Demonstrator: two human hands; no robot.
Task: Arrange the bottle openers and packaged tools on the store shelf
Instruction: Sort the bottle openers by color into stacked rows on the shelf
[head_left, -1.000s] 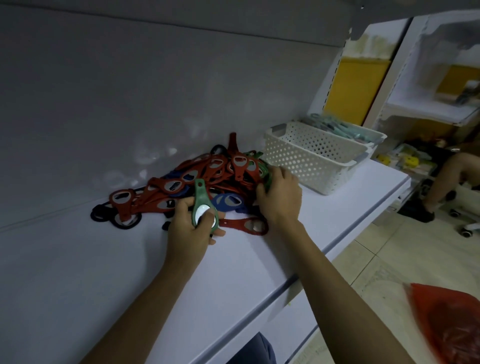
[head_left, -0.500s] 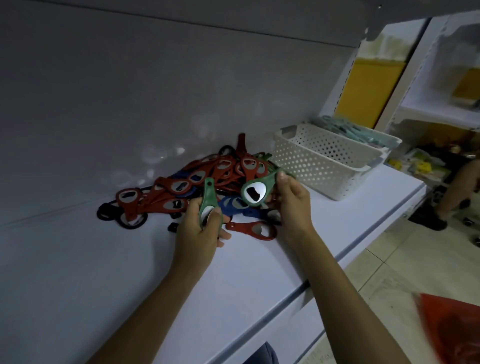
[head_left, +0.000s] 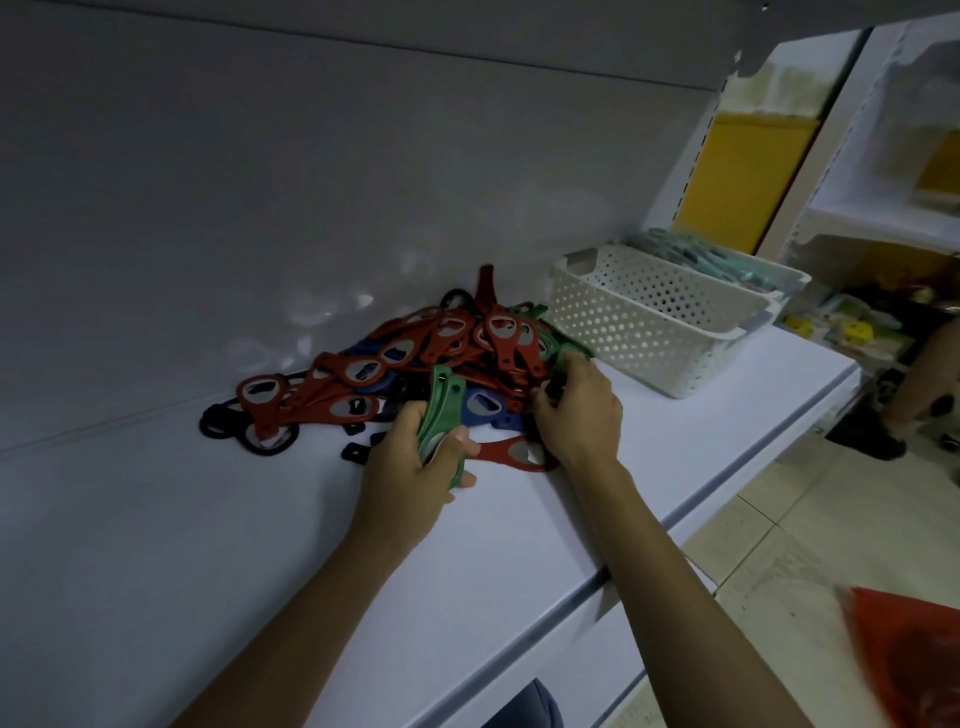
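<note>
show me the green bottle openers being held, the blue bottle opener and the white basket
green bottle openers (head_left: 441, 402), head view, on the handles
blue bottle opener (head_left: 484, 403), head view, on its head
white basket (head_left: 639, 322), head view, on its perforated front wall

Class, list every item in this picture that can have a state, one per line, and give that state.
pile of bottle openers, heaped loose on the shelf
left hand, grips green bottle openers
right hand, fingers curled into the pile; grip unclear
red opener, lying flat between the hands
white basket, upright, holding teal packaged tools
</note>
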